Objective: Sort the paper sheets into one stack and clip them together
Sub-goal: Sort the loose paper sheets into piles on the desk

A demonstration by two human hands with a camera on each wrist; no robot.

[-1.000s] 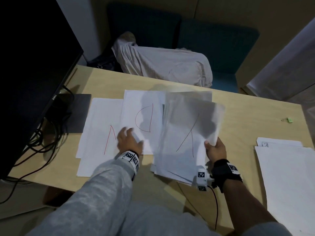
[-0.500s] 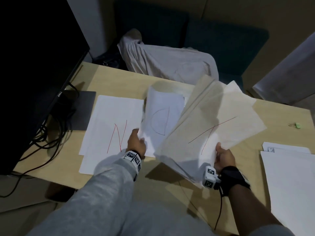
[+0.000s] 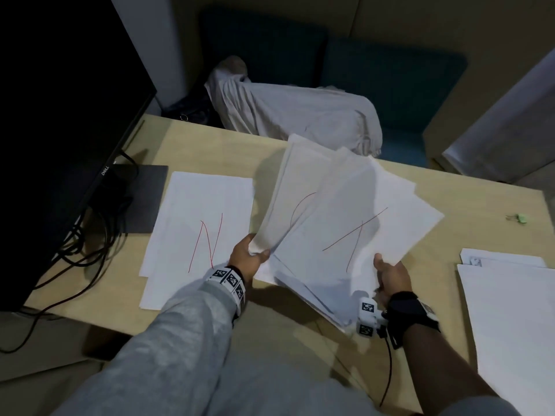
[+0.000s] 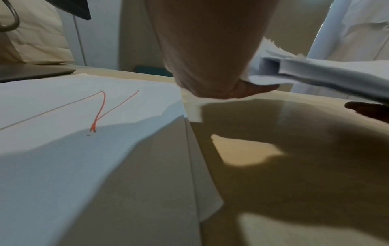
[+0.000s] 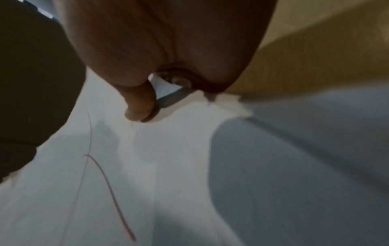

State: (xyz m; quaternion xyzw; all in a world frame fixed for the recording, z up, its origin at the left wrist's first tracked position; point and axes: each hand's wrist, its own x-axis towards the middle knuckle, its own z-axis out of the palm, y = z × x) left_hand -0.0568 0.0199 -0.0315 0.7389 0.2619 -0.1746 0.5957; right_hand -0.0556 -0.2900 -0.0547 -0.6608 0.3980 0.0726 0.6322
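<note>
My left hand point(image 3: 250, 255) pinches the near corner of a bundle of white sheets with a red D point(image 3: 288, 202), lifted off the desk and tilted. My right hand point(image 3: 387, 273) grips a thicker bundle with a red Y point(image 3: 360, 226), its thumb point(image 5: 139, 103) on top of the paper, fanned out above the desk beside the D bundle. A pile of sheets marked with a red N point(image 3: 201, 223) lies flat on the desk at the left; the N pile point(image 4: 63, 116) also shows in the left wrist view. A small green clip point(image 3: 521, 217) lies at the desk's far right.
A dark monitor point(image 3: 60, 130) with its stand and cables fills the left side. More white sheets point(image 3: 510, 319) lie at the desk's right edge. A grey cloth point(image 3: 294, 115) lies on the teal seat behind the wooden desk point(image 3: 450, 199).
My left hand picked the D sheets up off the desk and raised them. My right hand lifted and swung the Y bundle up and rightward, beside the D sheets.
</note>
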